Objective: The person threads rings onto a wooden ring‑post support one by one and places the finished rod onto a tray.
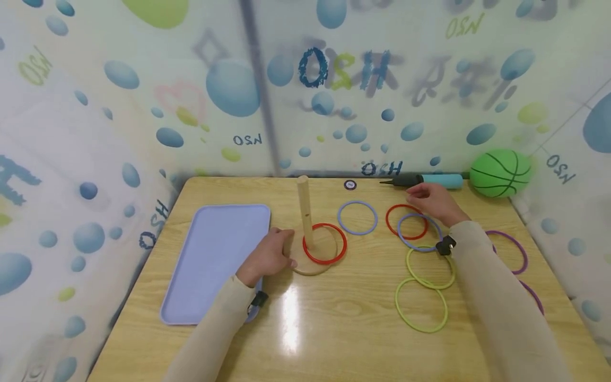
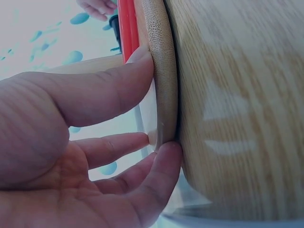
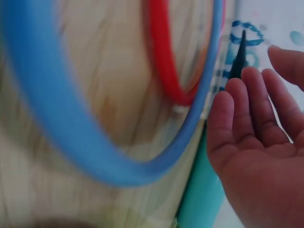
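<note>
My left hand [image 1: 269, 252] grips the left edge of the round wooden base [image 1: 312, 269] of a ring-toss stand. Its thumb lies at the top edge and the fingers reach round the rim in the left wrist view. A wooden post [image 1: 305, 212] rises from that base, with a red ring [image 1: 345, 252] lying round its foot. Over the table's back right, my right hand [image 1: 436, 202] holds nothing, its fingers loosely bent. Close to it are another red ring [image 1: 387, 220], overlapped by a blue ring [image 3: 90, 161], and a blue-and-black hand pump [image 1: 444, 181].
A lilac tray [image 1: 217, 228] lies on the left. One blue ring [image 1: 376, 218] is right of the stand. Yellow-green rings [image 1: 445, 318] and purple rings [image 1: 524, 253] lie at the right. A green ball [image 1: 500, 173] and small dark disc [image 1: 350, 184] are along the back.
</note>
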`<state>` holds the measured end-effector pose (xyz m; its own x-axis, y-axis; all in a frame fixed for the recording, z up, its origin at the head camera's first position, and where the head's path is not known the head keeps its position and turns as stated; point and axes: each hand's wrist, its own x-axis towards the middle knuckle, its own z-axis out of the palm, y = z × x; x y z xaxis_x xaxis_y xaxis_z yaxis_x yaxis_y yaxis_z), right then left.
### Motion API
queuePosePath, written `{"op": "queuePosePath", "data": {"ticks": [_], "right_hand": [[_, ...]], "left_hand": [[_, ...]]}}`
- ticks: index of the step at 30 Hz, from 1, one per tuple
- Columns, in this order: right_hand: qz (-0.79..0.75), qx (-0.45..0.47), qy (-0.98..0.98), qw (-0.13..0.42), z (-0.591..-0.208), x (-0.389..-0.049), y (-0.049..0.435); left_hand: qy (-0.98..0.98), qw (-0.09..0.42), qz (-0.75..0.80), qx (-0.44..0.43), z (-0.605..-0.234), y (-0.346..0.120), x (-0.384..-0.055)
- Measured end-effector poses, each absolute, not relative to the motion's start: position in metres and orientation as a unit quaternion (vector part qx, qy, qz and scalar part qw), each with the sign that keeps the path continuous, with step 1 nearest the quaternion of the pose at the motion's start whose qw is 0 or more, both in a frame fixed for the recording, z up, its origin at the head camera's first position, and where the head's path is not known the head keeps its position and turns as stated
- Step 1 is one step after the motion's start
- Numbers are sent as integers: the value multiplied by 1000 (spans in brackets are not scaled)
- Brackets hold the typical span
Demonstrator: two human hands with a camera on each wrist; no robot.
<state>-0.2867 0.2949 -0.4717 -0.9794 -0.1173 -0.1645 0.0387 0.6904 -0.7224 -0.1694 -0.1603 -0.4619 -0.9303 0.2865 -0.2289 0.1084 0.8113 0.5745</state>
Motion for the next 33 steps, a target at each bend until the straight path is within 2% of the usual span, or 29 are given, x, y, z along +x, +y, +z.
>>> {"op": "queuePosePath", "data": {"ticks": [8,20,33], "right_hand": [[-326,-72,936,115,-487,-298,304],[-277,-113,947,114,-487,-301,303],[-323,-108,937,75,-474,-295,305]], "left_hand": [[940,157,286,100,-465,-159,-170],[941,152,285,99,-463,-158,-168],[942,155,283,95,-465,-159,-170]]}}
